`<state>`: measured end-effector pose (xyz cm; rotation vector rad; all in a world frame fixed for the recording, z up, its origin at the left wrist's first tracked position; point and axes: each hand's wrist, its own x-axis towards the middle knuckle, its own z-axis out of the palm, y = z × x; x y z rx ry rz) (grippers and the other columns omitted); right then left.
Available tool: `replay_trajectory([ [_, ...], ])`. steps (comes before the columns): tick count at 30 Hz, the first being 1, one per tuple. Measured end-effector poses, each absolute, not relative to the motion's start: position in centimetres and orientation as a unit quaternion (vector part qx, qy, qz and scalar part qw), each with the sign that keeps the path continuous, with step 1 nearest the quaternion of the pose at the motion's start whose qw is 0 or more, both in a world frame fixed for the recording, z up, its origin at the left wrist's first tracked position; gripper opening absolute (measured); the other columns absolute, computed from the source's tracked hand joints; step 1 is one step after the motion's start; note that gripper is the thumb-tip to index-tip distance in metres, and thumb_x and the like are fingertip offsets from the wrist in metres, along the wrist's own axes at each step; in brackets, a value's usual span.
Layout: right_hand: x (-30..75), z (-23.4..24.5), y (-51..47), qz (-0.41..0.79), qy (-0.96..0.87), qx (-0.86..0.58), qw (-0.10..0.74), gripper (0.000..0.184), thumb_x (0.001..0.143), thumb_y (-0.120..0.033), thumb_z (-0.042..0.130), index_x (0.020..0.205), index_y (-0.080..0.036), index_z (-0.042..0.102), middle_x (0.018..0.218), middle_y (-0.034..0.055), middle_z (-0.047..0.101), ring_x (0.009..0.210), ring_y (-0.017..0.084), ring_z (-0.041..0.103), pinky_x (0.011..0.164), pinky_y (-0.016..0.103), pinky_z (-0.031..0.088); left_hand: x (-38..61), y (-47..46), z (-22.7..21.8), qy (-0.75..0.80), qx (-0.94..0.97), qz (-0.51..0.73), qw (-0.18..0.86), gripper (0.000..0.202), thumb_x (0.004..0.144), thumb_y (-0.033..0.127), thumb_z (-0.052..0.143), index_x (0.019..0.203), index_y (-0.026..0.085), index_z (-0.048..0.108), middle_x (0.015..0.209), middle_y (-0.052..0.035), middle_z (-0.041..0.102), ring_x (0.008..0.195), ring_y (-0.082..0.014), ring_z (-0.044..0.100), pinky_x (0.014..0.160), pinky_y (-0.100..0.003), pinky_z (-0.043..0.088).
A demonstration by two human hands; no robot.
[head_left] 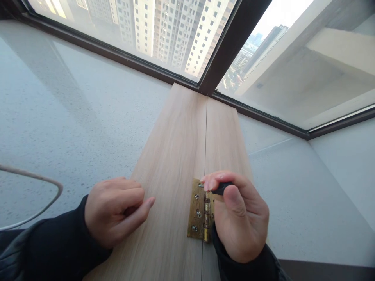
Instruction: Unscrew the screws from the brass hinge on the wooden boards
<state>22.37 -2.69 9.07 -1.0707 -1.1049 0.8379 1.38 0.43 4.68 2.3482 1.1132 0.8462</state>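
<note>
A brass butt hinge [193,224] lies across the seam between two pale wood boards, with several screws seated in its left leaf. Over the right leaf is my right hand [241,218], its fingers and thumb closed around a black handle [222,188] that looks like a screwdriver's; the shaft and tip are hidden. My right fingertips hover at the hinge's upper end and cover part of it. On the wider left board [164,187] rests my left hand [117,207], curled into a loose fist with the thumb stretched out and nothing visible in it.
The narrower right board [224,144] runs alongside the left one toward the dark window frame [208,74]. Both boards lie on a speckled white sill [73,128]. A white cable [55,183] loops in from the left edge. Tall buildings show through the glass.
</note>
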Motion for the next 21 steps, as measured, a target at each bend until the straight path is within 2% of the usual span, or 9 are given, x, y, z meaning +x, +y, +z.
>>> replay_trajectory([
  [4, 21.4, 9.0, -1.6, 0.400, -0.455, -0.434, 0.667, 0.017, 0.085, -0.024, 0.048, 0.072, -0.022, 0.059, 0.054, -0.0040, 0.041, 0.047, 0.011, 0.035, 0.047, 0.028, 0.029, 1.4, 0.4, 4.7, 0.399, 0.842, 0.299, 0.206, 0.041, 0.087, 0.019, 0.046, 0.051, 0.016, 0.026, 0.052, 0.0052, 0.024, 0.050, -0.0082, 0.024, 0.052, -0.027, 0.022],
  [6, 21.5, 9.2, -1.1, 0.465, -0.447, -0.424, 0.636, 0.016, 0.079, -0.023, 0.049, 0.065, -0.021, 0.053, 0.047, -0.0063, 0.032, 0.043, 0.009, 0.026, 0.044, 0.027, 0.020, 1.4, 0.4, 4.7, 0.398, 0.843, 0.298, 0.205, 0.041, 0.087, 0.020, 0.045, 0.051, 0.016, 0.026, 0.052, 0.0052, 0.024, 0.049, -0.0081, 0.024, 0.052, -0.027, 0.022],
  [8, 21.9, 9.5, -1.0, 0.524, -0.451, -0.409, 0.596, 0.011, 0.074, -0.024, 0.053, 0.064, -0.021, 0.051, 0.046, -0.0075, 0.029, 0.043, 0.009, 0.023, 0.045, 0.026, 0.019, 1.4, 0.4, 4.7, 0.401, 0.842, 0.297, 0.204, 0.041, 0.087, 0.020, 0.045, 0.052, 0.016, 0.026, 0.052, 0.0051, 0.025, 0.049, -0.0079, 0.025, 0.052, -0.027, 0.021],
  [11, 22.7, 9.6, -1.1, 0.551, -0.444, -0.370, 0.602, 0.006, 0.073, -0.026, 0.057, 0.074, -0.023, 0.053, 0.052, -0.0066, 0.037, 0.049, 0.011, 0.030, 0.051, 0.028, 0.028, 1.4, 0.4, 4.6, 0.404, 0.840, 0.298, 0.206, 0.041, 0.087, 0.020, 0.045, 0.051, 0.016, 0.025, 0.052, 0.0050, 0.025, 0.049, -0.0081, 0.024, 0.051, -0.027, 0.021],
  [13, 23.1, 9.5, -1.3, 0.518, -0.446, -0.374, 0.627, 0.005, 0.077, -0.026, 0.059, 0.080, -0.023, 0.057, 0.067, -0.0026, 0.050, 0.062, 0.013, 0.044, 0.063, 0.033, 0.038, 1.5, 0.4, 4.6, 0.403, 0.839, 0.301, 0.207, 0.041, 0.087, 0.020, 0.045, 0.051, 0.016, 0.026, 0.052, 0.0050, 0.025, 0.050, -0.0082, 0.024, 0.052, -0.027, 0.021],
  [16, 23.7, 9.0, -1.5, 0.448, -0.456, -0.394, 0.661, 0.007, 0.079, -0.026, 0.065, 0.085, -0.023, 0.066, 0.088, 0.0012, 0.054, 0.081, 0.016, 0.054, 0.075, 0.035, 0.043, 1.5, 0.4, 4.7, 0.402, 0.839, 0.304, 0.206, 0.041, 0.087, 0.020, 0.045, 0.051, 0.016, 0.025, 0.052, 0.0052, 0.024, 0.049, -0.0080, 0.023, 0.051, -0.027, 0.021],
  [21, 24.6, 8.1, -1.7, 0.407, -0.501, -0.380, 0.662, 0.016, 0.083, -0.029, 0.065, 0.096, -0.024, 0.072, 0.084, 0.0022, 0.063, 0.081, 0.016, 0.060, 0.076, 0.035, 0.050, 1.5, 0.4, 4.7, 0.404, 0.839, 0.301, 0.208, 0.040, 0.088, 0.020, 0.044, 0.052, 0.016, 0.026, 0.052, 0.0053, 0.024, 0.049, -0.0081, 0.023, 0.051, -0.027, 0.020],
])
